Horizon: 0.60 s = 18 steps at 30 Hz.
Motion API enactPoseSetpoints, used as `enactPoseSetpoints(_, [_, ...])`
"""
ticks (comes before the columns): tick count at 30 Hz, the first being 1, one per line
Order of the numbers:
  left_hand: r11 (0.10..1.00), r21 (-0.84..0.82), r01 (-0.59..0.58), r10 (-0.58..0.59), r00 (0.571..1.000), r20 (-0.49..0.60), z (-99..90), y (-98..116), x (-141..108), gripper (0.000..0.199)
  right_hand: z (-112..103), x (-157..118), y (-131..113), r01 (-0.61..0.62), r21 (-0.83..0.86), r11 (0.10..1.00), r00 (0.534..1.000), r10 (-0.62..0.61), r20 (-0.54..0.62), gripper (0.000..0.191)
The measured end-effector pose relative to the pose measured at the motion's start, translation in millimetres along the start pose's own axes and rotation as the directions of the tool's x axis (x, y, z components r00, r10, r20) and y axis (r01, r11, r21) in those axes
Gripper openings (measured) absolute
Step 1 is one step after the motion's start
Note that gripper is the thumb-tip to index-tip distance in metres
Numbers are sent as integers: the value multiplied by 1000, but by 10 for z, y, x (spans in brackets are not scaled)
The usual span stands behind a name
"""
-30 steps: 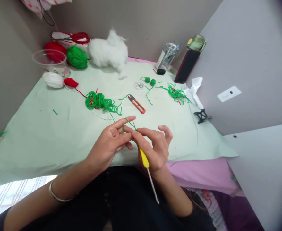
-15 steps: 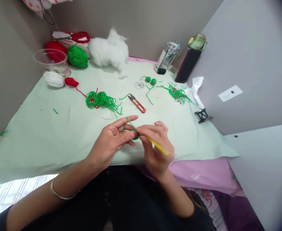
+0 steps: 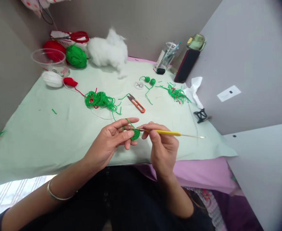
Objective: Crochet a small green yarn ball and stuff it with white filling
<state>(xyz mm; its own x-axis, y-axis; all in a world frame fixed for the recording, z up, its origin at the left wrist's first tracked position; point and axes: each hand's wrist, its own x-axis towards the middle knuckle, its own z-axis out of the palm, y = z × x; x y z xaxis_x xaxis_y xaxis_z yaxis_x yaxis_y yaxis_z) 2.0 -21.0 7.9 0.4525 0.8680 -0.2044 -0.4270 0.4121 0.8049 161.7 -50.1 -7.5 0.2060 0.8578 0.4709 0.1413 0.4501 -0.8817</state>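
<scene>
The left hand [image 3: 112, 136] has its grip narrowed on a small green crocheted piece [image 3: 136, 135], held between thumb and fingers above the near middle of the surface [image 3: 59, 138]. A green strand [image 3: 131, 123] runs over its raised index finger. The right hand [image 3: 165, 146], just to the right, has its grip closed around the yellow handle of a hook [image 3: 168, 132]. The hook lies nearly level; one metal end reaches left to the piece, the other points right, clear of the hand. Whether the tip is inside a stitch, I cannot tell.

Beyond the hands lie orange snips [image 3: 139, 106], with a loose heap of green yarn [image 3: 102, 100] to their left. Farther off sit two green balls [image 3: 152, 81], just beside a clear disc [image 3: 139, 85]. To the right are green and red scraps [image 3: 176, 94], a tissue [image 3: 195, 93] and a black clip [image 3: 201, 115]. White stuffing [image 3: 108, 51] stands at the far side, right of a green skein [image 3: 76, 56].
</scene>
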Motion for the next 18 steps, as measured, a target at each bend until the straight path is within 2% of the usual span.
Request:
enactPoseSetpoints(4, [999, 34, -5, 4, 1000, 10, -13, 3, -5, 31, -32, 15, 57, -124, 156, 980, 992, 126, -4, 16])
enactPoseSetpoints(7, [999, 49, -3, 3, 1000, 3, -20, 9, 3, 30, -46, 31, 60, -125, 182, 975, 992, 125, 10, 18])
enactPoseSetpoints(9, [997, 74, -11, 11, 1000, -2, -31, 3, 8, 30, -56, 29, 31, -86, 109, 990, 996, 87, 0, 18])
enactPoseSetpoints(11, [992, 123, -32, 35, 999, -16, -48, -12, 9, 31, -69, 13, -17, -8, -40, 999, 1000, 8, -8, 17])
enactPoseSetpoints(13, [978, 197, -64, 73, 997, -41, -61, -27, 3, 33, -76, -12, -66, 121, -210, 970, 993, -119, 21, 18])
enactPoseSetpoints(15, [956, 276, -98, 125, 989, -81, -54, -39, -10, 36, -65, -39, -91, 273, -357, 893, 962, -258, 90, 21])
enactPoseSetpoints(18, [920, 355, -166, 230, 962, -147, 4, -48, -35, 42, 0, -72, -40, 448, -534, 717, 890, -415, 189, 19])
